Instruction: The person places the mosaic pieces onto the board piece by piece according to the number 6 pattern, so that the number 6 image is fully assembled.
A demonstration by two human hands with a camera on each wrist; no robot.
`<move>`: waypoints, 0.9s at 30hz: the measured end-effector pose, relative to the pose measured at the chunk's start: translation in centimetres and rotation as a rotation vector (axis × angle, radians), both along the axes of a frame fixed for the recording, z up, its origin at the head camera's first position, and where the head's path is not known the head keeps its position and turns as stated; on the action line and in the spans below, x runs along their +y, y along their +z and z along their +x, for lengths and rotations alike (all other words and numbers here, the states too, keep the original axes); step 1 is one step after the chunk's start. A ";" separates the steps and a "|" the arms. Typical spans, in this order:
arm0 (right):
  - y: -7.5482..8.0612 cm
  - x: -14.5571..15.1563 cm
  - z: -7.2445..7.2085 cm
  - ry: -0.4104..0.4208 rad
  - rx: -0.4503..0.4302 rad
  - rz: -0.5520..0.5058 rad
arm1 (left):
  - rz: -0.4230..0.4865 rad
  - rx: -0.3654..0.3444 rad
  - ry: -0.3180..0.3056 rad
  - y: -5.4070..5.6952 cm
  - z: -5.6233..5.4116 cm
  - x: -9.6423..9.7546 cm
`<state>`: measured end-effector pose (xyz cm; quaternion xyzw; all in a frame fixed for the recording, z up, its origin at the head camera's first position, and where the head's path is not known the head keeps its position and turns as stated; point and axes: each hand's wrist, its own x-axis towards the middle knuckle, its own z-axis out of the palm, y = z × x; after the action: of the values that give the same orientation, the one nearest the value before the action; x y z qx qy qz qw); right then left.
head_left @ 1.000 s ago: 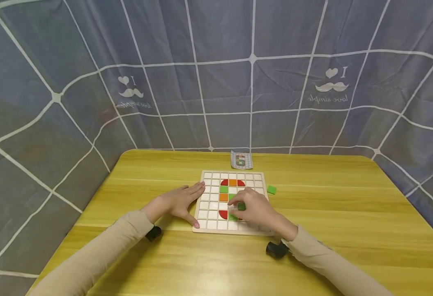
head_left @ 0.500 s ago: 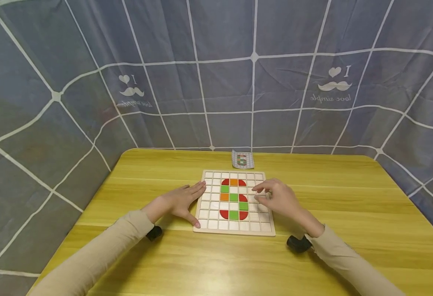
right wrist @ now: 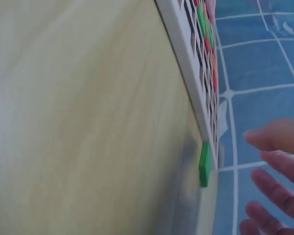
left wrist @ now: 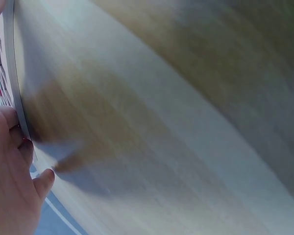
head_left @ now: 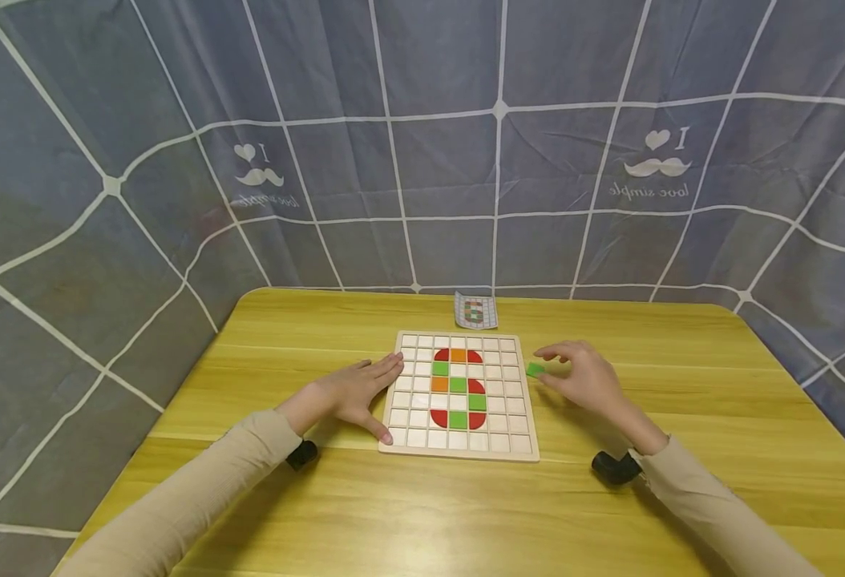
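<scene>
A wooden grid board (head_left: pixel 408 438) lies on the table with red, orange and green tiles set in its middle cells in an S-like or 6-like shape. My left hand (head_left: pixel 353 397) rests at the board's left edge, fingers and thumb spread over the rim. Right of the board lies a loose green square tile (head_left: pixel 535 369), seen edge-on as a green block (right wrist: pixel 205 165) in the right wrist view. My right hand (head_left: pixel 583 377) hovers by this tile, thumb and forefinger apart on either side of it. In the right wrist view the fingers (right wrist: pixel 279 188) show a gap from the tile.
A small printed card (head_left: pixel 476 311) with a coloured grid pattern lies behind the board. The wooden table (head_left: pixel 307 521) reaches back to a grey curtain (head_left: pixel 444 168) with white lines. Black wrist devices (head_left: pixel 616 468) sit at both wrists.
My right hand has moved off the board's middle to the right, to the loose green tile. A green tile now shows in the right column of the pattern. My left hand stays put.
</scene>
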<state>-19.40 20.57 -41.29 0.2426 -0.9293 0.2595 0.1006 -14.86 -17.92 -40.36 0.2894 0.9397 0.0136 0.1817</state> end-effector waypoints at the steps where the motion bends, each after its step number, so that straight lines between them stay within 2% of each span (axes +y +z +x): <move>1: -0.1 0.2 -0.2 -0.005 -0.014 0.011 | 0.001 -0.001 0.001 0.0 0.0 0.0; 8: -0.6 0.6 -1.3 -0.011 -0.127 0.076 | 0.002 -0.002 0.004 0.0 0.0 -0.1; 14: -0.7 0.5 -1.9 -0.027 -0.207 0.083 | 0.000 -0.001 0.000 0.2 0.0 0.0; 27: -0.7 0.6 -2.3 -0.031 -0.256 0.088 | -0.004 0.009 0.003 0.0 0.1 0.0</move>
<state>-21.73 21.13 -41.97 0.1971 -0.9487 0.2458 -0.0256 -14.76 -17.88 -40.33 0.2878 0.9410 0.0106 0.1780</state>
